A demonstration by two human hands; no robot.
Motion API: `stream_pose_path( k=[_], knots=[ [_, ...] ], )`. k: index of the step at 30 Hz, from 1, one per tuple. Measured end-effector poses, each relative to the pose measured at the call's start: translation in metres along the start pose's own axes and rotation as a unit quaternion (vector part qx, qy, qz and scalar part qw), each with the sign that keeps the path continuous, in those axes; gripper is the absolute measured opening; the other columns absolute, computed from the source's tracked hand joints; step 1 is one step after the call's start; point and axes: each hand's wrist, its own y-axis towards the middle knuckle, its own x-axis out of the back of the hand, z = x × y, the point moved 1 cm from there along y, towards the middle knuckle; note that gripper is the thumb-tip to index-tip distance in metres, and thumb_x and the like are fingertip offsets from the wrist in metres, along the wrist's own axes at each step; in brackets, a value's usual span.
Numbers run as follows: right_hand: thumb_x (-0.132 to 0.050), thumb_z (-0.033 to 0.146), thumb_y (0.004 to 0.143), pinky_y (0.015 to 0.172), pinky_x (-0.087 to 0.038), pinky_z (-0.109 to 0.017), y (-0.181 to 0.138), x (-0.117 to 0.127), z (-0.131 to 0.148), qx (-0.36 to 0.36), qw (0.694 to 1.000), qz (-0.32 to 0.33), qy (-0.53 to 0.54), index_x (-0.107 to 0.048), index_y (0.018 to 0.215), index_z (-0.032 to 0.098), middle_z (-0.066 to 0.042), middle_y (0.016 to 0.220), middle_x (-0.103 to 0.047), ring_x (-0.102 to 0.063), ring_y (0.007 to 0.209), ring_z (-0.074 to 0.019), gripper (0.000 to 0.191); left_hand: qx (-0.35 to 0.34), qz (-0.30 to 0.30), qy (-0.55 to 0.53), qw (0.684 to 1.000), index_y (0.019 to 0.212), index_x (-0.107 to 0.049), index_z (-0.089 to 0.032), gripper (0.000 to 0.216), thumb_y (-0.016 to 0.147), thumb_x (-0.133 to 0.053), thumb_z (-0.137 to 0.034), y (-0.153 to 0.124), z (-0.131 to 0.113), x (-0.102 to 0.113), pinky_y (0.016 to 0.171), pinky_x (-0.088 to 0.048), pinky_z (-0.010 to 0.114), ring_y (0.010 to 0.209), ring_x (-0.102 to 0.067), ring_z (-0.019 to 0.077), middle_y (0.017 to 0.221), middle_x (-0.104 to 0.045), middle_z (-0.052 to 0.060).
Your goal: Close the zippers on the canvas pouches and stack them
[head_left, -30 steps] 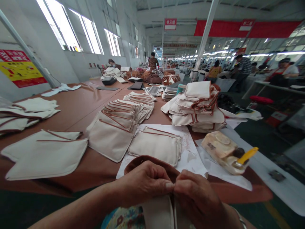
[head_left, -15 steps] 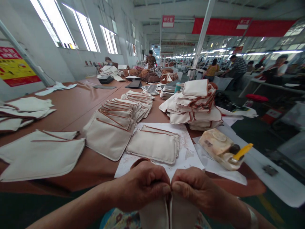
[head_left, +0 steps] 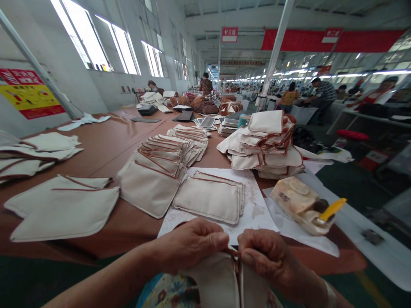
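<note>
My left hand (head_left: 201, 239) and my right hand (head_left: 268, 254) are close together at the table's near edge. Both are closed in a pinch on the upper edge of a cream fabric piece (head_left: 216, 278) with brown trim. A dark slit runs down its middle between two cream flaps, below the fingers. The piece hangs over my lap, and its lower part leaves the view. Just beyond my hands, cream fabric pouches (head_left: 207, 196) with brown edging lie on a white paper sheet (head_left: 257, 205).
Overlapping pouches (head_left: 150, 184) fan out left of the paper, with more cream pieces (head_left: 67, 209) farther left. A tall pile of pieces (head_left: 263, 145) stands at the right. A cut plastic container (head_left: 295, 201) holds a yellow-handled brush (head_left: 334, 209). Other people work in the background.
My hands have moved slightly apart, and the brown trim at the top of the piece now shows between them. The whole view has shifted a little.
</note>
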Motion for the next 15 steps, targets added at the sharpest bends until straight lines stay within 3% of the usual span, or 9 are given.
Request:
stream_pose_path(
  k=[3,5,7,10,12,15],
  knots=[
    [-0.058,0.047,0.094,0.054,-0.025,-0.024,0.005,0.002,-0.003,0.007,1.0,0.003,-0.013,-0.054,0.074,0.015,0.003,0.068,-0.042,-0.033,0.063,-0.0107,0.038,0.0,0.019,-0.039,0.999,0.077,-0.053,-0.014,0.052,0.082,-0.064,-0.065,-0.002,0.0,-0.009,0.045,-0.018,0.02,0.052,-0.024,0.0071,0.06,-0.034,-0.006],
    [-0.058,0.048,0.094,0.053,-0.027,-0.024,0.011,0.004,-0.001,0.025,0.999,0.007,-0.024,-0.054,0.075,0.015,0.003,0.067,-0.044,-0.035,0.062,-0.0106,0.038,-0.029,-0.014,-0.02,0.999,0.076,-0.051,-0.015,0.053,0.082,-0.061,-0.066,-0.002,0.003,-0.015,0.045,-0.019,0.02,0.052,-0.025,0.0074,0.06,-0.035,-0.005],
    [-0.059,0.045,0.094,0.06,-0.036,-0.024,0.016,0.009,0.011,0.06,0.995,-0.014,-0.083,-0.059,0.085,0.015,0.0,0.075,-0.052,-0.044,0.068,-0.0129,0.031,-0.054,-0.098,0.044,0.993,0.071,-0.051,-0.015,0.051,0.086,-0.056,-0.064,-0.002,0.007,-0.016,0.044,-0.022,0.02,0.052,-0.028,0.0083,0.06,-0.037,-0.004],
    [-0.053,0.04,0.098,0.082,-0.044,-0.029,0.022,0.014,0.048,0.109,0.976,-0.069,-0.177,-0.061,0.111,0.02,-0.005,0.099,-0.059,-0.055,0.09,-0.0178,0.025,-0.103,-0.227,0.164,0.954,0.067,-0.051,-0.016,0.043,0.092,-0.05,-0.051,-0.002,0.012,-0.012,0.047,-0.029,0.02,0.055,-0.036,0.0105,0.061,-0.045,0.0],
    [-0.046,0.044,0.1,0.087,-0.045,-0.03,0.026,0.013,0.072,0.127,0.971,-0.039,-0.201,-0.063,0.11,0.021,-0.007,0.102,-0.061,-0.057,0.096,-0.0187,0.031,-0.174,-0.223,0.221,0.933,0.064,-0.051,-0.017,0.042,0.094,-0.048,-0.046,-0.003,0.01,-0.01,0.051,-0.033,0.021,0.056,-0.041,0.0117,0.06,-0.05,0.001],
    [-0.038,0.058,0.098,0.081,-0.048,-0.028,0.035,0.004,0.088,0.16,0.958,0.064,-0.228,-0.063,0.082,0.018,-0.007,0.089,-0.063,-0.059,0.087,-0.018,0.05,-0.243,-0.181,0.256,0.918,0.065,-0.055,-0.02,0.042,0.095,-0.047,-0.047,-0.01,0.002,-0.008,0.055,-0.038,0.022,0.056,-0.047,0.0129,0.058,-0.054,0.002]
  ],
)
